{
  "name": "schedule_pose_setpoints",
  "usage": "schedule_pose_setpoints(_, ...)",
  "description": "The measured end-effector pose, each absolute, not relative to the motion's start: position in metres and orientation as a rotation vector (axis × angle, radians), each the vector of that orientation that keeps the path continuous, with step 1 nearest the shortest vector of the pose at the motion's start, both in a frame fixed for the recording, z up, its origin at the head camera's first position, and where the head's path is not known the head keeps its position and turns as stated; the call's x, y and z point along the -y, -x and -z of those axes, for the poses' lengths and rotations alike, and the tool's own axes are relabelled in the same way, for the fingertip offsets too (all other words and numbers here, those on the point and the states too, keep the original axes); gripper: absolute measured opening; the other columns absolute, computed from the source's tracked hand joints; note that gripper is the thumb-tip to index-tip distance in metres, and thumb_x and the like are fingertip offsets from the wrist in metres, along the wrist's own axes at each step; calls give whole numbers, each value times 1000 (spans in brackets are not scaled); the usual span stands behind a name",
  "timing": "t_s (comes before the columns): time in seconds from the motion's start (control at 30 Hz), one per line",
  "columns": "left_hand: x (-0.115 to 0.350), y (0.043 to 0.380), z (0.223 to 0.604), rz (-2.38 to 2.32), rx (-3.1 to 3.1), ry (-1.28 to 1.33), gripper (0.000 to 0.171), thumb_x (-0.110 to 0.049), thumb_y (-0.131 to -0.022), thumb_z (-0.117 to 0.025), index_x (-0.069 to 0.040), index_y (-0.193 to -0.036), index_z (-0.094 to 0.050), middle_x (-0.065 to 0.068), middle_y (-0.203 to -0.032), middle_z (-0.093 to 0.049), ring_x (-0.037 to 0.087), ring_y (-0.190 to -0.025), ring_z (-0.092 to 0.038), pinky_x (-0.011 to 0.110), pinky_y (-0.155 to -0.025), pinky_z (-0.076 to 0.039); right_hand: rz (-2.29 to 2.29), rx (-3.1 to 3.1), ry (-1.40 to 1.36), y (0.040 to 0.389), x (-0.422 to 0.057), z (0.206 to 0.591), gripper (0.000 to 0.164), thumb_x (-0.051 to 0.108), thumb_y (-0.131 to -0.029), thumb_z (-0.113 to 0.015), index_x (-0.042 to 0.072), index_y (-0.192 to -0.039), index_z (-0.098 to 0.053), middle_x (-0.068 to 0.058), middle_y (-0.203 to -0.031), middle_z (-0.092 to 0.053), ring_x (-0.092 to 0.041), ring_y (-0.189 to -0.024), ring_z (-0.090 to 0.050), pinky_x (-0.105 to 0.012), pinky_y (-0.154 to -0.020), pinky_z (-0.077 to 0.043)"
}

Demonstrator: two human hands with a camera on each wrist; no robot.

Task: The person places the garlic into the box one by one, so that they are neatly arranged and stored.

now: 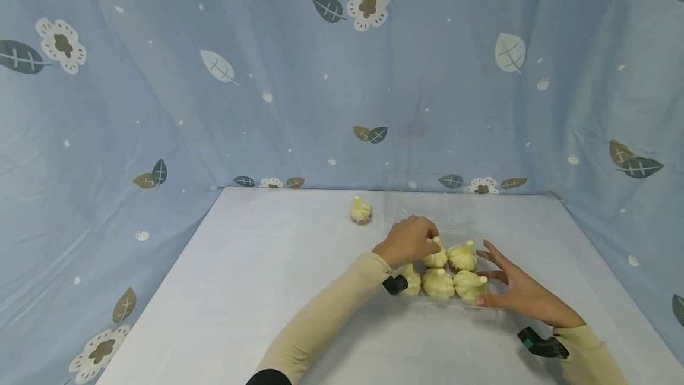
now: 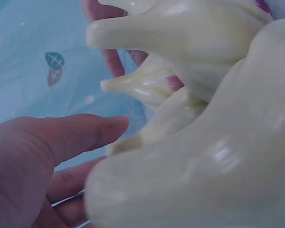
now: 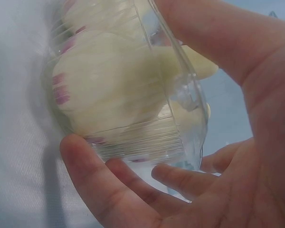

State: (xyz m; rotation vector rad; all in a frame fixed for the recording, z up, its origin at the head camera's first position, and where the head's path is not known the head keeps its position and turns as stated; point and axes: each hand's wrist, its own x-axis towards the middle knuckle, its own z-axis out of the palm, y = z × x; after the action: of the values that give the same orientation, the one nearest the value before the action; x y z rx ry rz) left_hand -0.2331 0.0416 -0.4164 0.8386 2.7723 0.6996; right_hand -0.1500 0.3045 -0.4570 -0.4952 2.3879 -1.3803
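A clear plastic box [image 3: 142,137] with ribbed sides holds several pale garlic bulbs with stems. My left hand [image 1: 410,241] reaches in from the left and pinches the stem of a garlic bulb [image 1: 435,259] in the back row. In the left wrist view, the thumb [image 2: 92,135] lies at that stem, with other fingers partly hidden behind a nearer bulb. Around the box's right end curves my right hand [image 1: 526,296], its thumb at the front corner and fingers farther back, holding the box. Purple marks show on the bulbs' bases.
A single garlic bulb [image 1: 361,210] stands on the white tabletop [image 1: 267,266], left of the box. The box's clear lid [image 1: 427,207] lies open toward the back. A blue patterned curtain [image 1: 299,88] encloses the table behind and at the sides.
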Motion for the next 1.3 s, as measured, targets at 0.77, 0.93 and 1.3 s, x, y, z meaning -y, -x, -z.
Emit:
schedule_pose_setpoints(0.77,-16,235,372,-881,-2916,-837,30,-35,-97,-74,-19,-122,-76,-3,-120,-77,15,-106,-74,19,-64,-53,1391,-2378,493,151,-305,458,119,13,-93,-77,9,-164,18,-40,-165,-6,-67,-135,-40,-46,-81,-61)
schedule_pose_setpoints(0.93,-3,235,363,-1041,-2949,-841,31,-35,-98,-72,-19,-124,-75,-1,-122,-76,16,-105,-74,19,-63,-52,1377,-2395,490,151,-305,459,118,13,-93,-77,9,-164,18,-39,-166,-7,-66,-135,-40,-49,-82,-61)
schedule_pose_setpoints(1.3,25,239,353,-1400,-2985,-887,31,-27,-97,-74,-11,-123,-75,5,-121,-76,21,-106,-74,35,-91,-60,1387,-2386,509,150,-304,457,118,12,-93,-77,9,-164,18,-39,-166,-6,-67,-135,-39,-40,-79,-61)
